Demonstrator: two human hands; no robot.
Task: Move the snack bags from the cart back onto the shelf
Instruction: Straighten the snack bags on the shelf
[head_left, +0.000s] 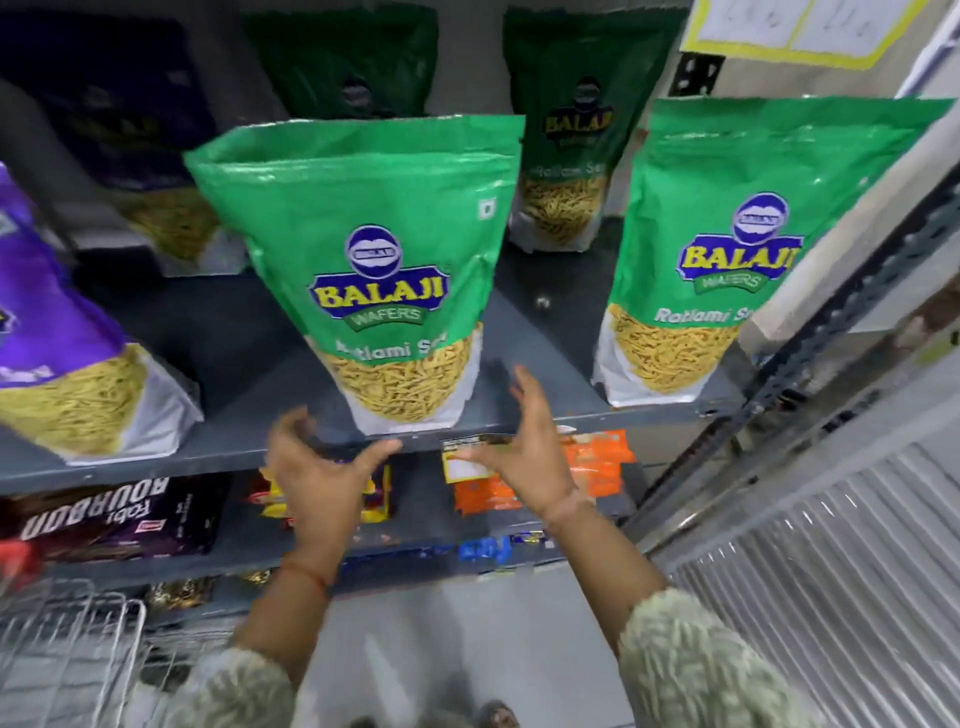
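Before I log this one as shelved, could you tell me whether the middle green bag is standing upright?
Upright. The middle green bag stands on its base at the shelf front edge, both open hands just below it.

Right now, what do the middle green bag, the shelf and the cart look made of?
Middle green bag: glossy plastic film, going by sheen and creases. Shelf: probably grey painted metal, with a thin flat edge. Cart: bare metal wire, judging by its thin shiny grid.

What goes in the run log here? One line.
left hand: open | right hand: open | green bag: upright on shelf, released
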